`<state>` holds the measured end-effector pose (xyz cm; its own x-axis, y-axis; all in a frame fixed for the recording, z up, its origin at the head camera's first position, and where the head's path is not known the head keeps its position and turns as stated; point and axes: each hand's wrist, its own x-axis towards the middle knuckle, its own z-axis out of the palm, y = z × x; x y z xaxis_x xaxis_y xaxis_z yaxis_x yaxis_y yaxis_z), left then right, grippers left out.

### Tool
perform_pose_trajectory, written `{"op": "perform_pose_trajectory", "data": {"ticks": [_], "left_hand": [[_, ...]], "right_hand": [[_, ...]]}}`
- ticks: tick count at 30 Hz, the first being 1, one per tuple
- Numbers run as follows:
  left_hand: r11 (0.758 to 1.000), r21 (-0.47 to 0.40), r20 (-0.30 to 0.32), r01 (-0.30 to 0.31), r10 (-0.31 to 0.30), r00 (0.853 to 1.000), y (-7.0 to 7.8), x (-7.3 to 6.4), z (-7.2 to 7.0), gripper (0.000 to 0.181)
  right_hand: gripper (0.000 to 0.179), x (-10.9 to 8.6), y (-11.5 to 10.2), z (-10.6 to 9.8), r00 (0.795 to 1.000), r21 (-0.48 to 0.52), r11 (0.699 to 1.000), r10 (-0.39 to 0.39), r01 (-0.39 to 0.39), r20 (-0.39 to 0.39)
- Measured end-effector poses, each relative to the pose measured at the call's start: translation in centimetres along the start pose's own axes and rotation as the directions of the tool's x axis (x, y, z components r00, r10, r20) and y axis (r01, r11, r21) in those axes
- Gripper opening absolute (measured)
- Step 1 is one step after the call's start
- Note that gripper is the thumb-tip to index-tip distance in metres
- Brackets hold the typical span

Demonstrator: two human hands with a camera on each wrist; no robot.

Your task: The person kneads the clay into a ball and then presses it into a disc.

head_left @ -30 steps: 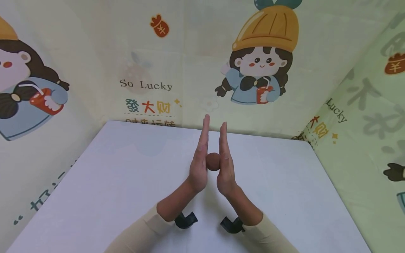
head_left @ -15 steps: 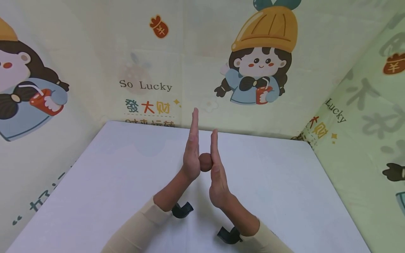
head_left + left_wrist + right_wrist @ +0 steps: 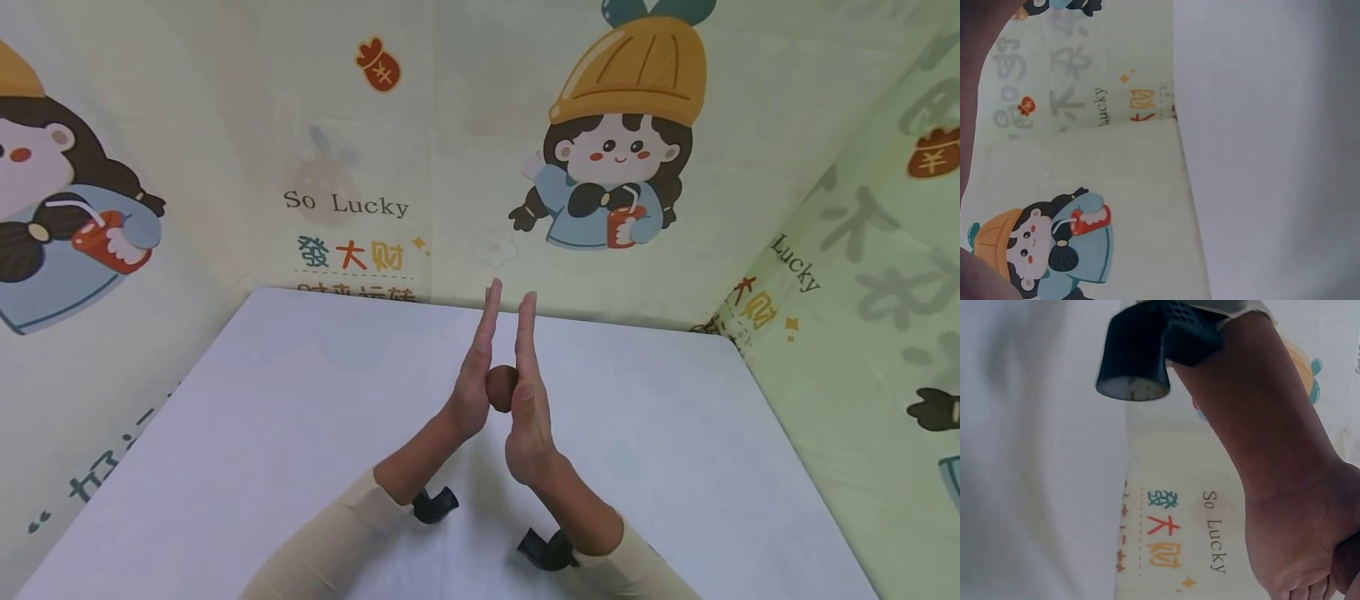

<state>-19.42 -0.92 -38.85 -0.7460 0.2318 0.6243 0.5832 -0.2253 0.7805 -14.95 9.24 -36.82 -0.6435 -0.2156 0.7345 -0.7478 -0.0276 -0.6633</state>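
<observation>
Between the two palms sits a small brown ball [image 3: 502, 388], dull and roughly round like clay, held above the white table. My left hand [image 3: 474, 385] presses its flat palm on the ball's left side, fingers straight and pointing forward. From the other side my right hand [image 3: 529, 408] touches it with a flat palm, its fingers straight too and its wrist slightly nearer to me. In the right wrist view the left hand [image 3: 1291, 544] appears below its forearm, and part of the dark ball [image 3: 1346, 565] shows at the edge. The left wrist view does not show the ball.
A white tabletop [image 3: 300, 417] lies beneath the hands. Pale cloth walls [image 3: 465, 167] with cartoon prints and lettering enclose its back and sides. Black camera mounts sit at both wrists, such as the left one [image 3: 435, 505].
Half a second ago the left hand reached farther forward and both hands were more to the left. The left has since drawn back and both have shifted right, the ball still between the palms.
</observation>
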Motion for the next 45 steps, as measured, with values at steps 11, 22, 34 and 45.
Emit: {"op": "perform_pose_trajectory", "data": {"ticks": [11, 22, 34, 45], "left_hand": [[0.997, -0.033, 0.07, 0.067, -0.064, 0.995, -0.6, -1.1, 0.9, 0.06], [0.998, -0.01, 0.097, 0.062, -0.06, 0.993, -0.4, -2.2, 1.7, 0.061], [1.0, -0.012, 0.106, 0.02, -0.019, 0.994, 1.1, -2.3, 2.4, 0.069], [0.999, 0.031, 0.016, -0.044, 0.043, 0.999, 2.7, -1.6, 2.0, 0.068]], "right_hand": [[0.082, 1.2, -0.5, -0.7, 0.997, -0.039, 0.998, -0.055, 0.053, -0.056], [0.084, 2.4, -0.4, -1.8, 0.993, -0.048, 0.996, -0.075, 0.07, -0.095], [0.076, 2.0, 1.7, -2.7, 0.995, 0.029, 1.0, 0.013, -0.01, -0.095], [0.069, 0.7, 2.9, -1.8, 0.997, 0.083, 0.994, 0.068, -0.065, -0.036]]}}
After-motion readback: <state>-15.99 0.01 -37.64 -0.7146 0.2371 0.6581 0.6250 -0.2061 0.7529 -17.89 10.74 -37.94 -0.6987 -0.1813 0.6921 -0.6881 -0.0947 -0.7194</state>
